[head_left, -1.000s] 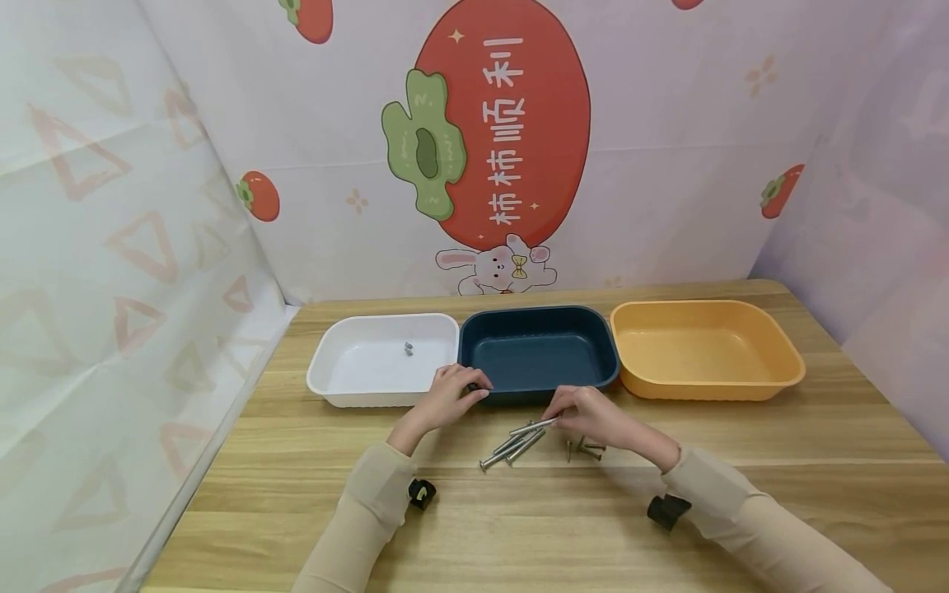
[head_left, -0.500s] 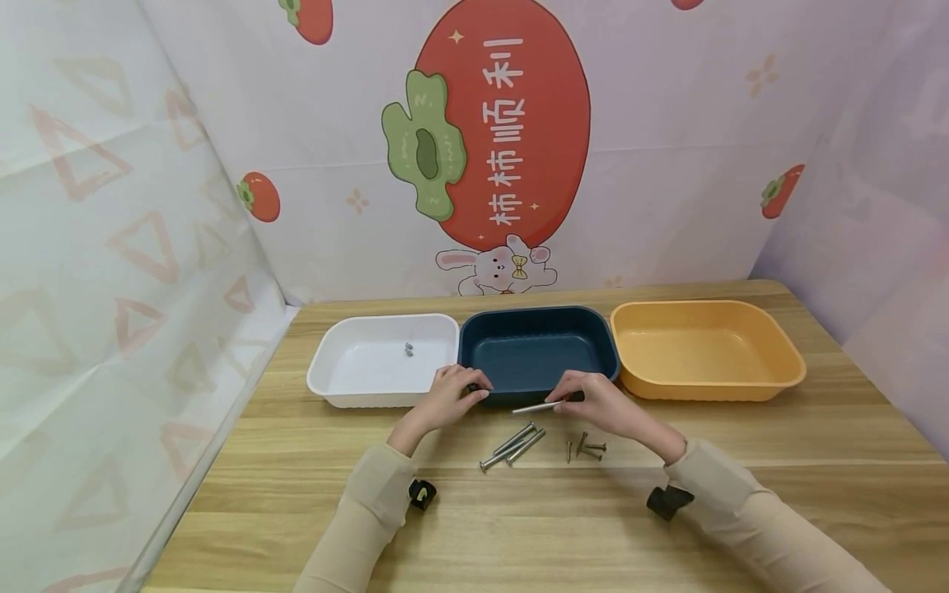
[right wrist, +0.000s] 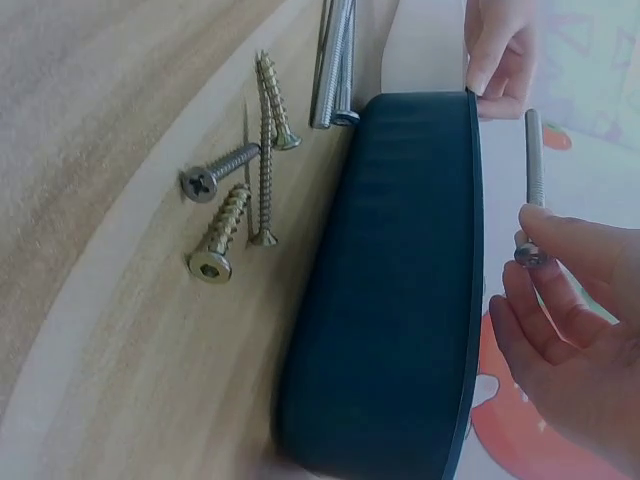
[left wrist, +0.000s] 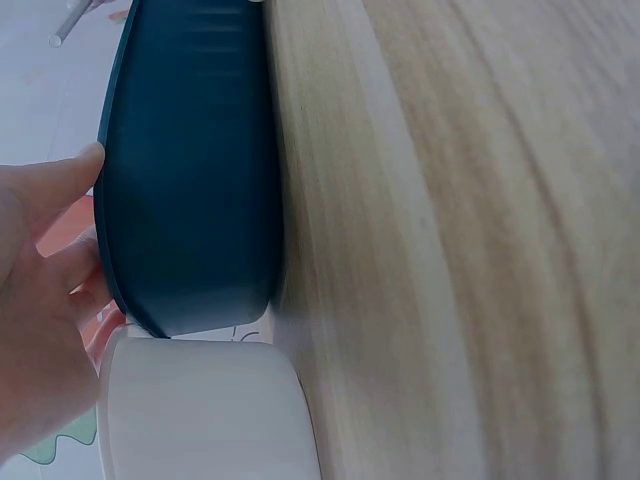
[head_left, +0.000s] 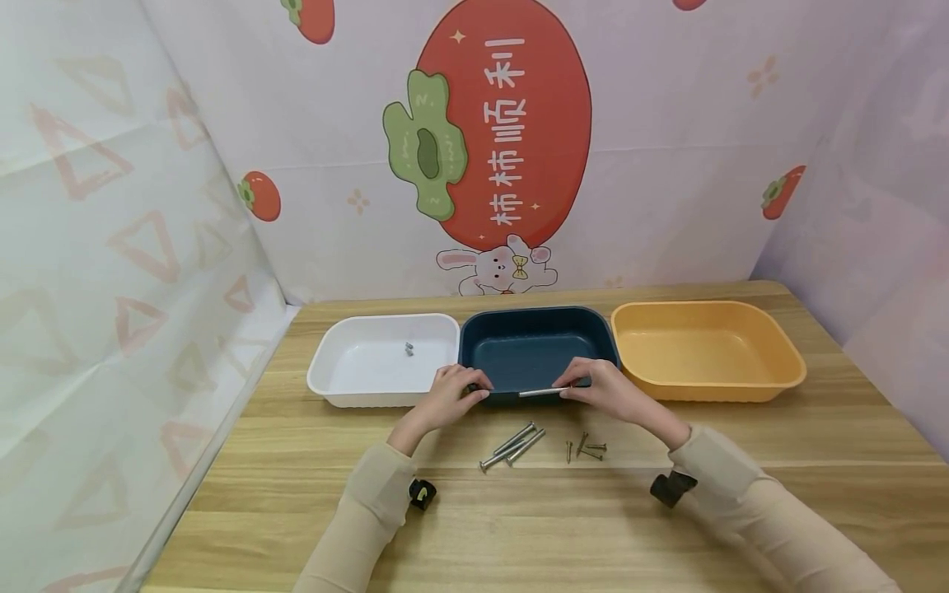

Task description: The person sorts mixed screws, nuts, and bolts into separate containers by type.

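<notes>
My left hand (head_left: 448,397) holds the front rim of the dark blue plastic bin (head_left: 537,354) near its left corner. In the left wrist view the thumb lies against the outer rim, and the other fingers are partly hidden behind it. Over that bin's front edge, my right hand (head_left: 604,391) pinches a long silver bolt (head_left: 544,392) close to its head, the shank pointing left. The right wrist view shows the bolt head (right wrist: 530,256) between thumb and fingers. Below on the table lie several similar long bolts (head_left: 511,449) and, to their right, several shorter brass-coloured screws (head_left: 591,449).
A white bin (head_left: 334,366) with a few tiny grey pieces (head_left: 409,349) adjoins the blue one on the left. On its right stands a yellow bin (head_left: 697,346). All three line up along the back of the wooden table (head_left: 519,527), before a printed backdrop.
My right hand has lifted one long bolt off the pile and carried it up to the blue bin's front rim. The left hand stays in place.
</notes>
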{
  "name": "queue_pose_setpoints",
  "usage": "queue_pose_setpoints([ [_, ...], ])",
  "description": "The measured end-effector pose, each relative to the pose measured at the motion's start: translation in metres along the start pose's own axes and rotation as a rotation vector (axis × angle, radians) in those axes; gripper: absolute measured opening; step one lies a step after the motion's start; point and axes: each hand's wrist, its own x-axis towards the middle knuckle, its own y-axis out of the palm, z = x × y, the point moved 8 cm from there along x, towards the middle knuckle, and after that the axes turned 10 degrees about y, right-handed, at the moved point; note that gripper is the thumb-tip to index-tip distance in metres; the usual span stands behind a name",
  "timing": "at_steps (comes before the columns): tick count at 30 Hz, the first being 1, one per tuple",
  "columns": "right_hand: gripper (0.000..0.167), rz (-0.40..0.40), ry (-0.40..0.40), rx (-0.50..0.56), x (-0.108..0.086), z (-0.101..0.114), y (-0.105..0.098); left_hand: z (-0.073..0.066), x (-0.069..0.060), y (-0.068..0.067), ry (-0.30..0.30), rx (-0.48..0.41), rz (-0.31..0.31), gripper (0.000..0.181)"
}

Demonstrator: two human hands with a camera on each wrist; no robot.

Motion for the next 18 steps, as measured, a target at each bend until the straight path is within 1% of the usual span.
queue_pose_setpoints([
  [3,0.011,-0.007,0.007,-0.008,0.003,-0.002,-0.003,0.0,0.0,0.0,0.0,0.002,0.001,0.009],
  [12,0.012,-0.007,0.04,0.014,0.01,-0.008,-0.008,0.0,0.0,0.001,0.0,0.006,-0.002,0.009],
  [18,0.011,-0.033,0.028,0.02,0.014,-0.011,-0.012,0.0,0.0,0.0,-0.005,-0.003,0.001,0.009],
])
